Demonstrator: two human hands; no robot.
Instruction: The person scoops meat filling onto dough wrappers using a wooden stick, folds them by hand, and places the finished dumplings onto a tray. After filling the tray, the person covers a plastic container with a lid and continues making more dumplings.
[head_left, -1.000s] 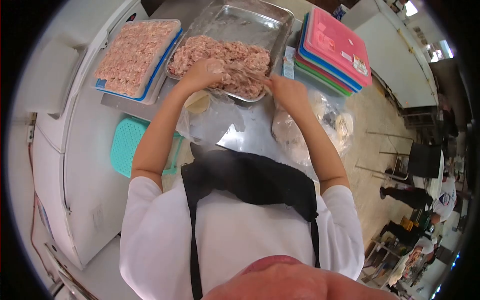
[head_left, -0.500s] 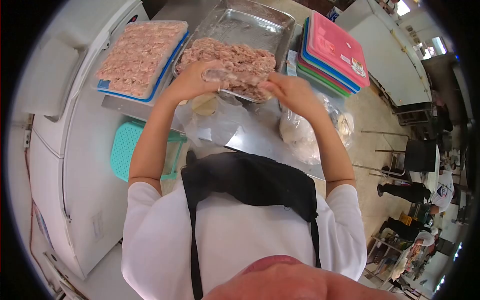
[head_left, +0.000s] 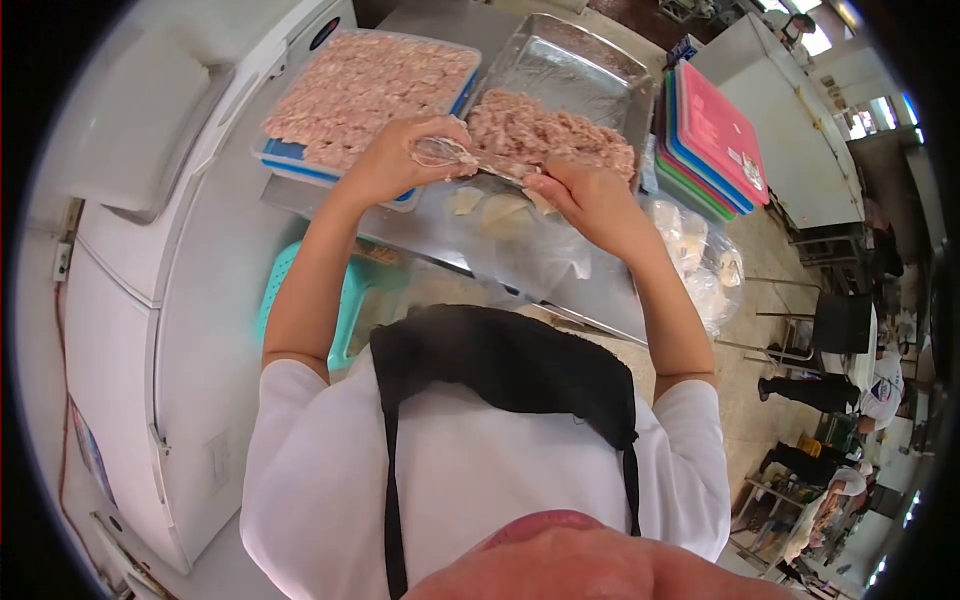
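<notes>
- Head view: a person's bare left hand (head_left: 403, 157) is cupped, fingers curved, palm smeared with pinkish paste; whether it pinches anything, I cannot tell.
- The bare right hand (head_left: 600, 205) is closed around a thin, flat, narrow tool (head_left: 500, 166), its far end at the left palm.
- Beyond the hands, pink minced meat (head_left: 560, 130) fills the near part of a shallow rectangular silver metal tray (head_left: 578, 80).
- Just left of it, a clear plastic container with a blue base (head_left: 285, 150) holds rows of pink, meaty portions.
- Pale, round, flat wrappers (head_left: 505, 216) lie on the shiny metal worktop (head_left: 425, 232), below the hands.
- Risks, in my judgement: the slick palm could let the tool skid, dropping paste onto the wrappers; a low left forearm could smudge the nearest portions.
</notes>
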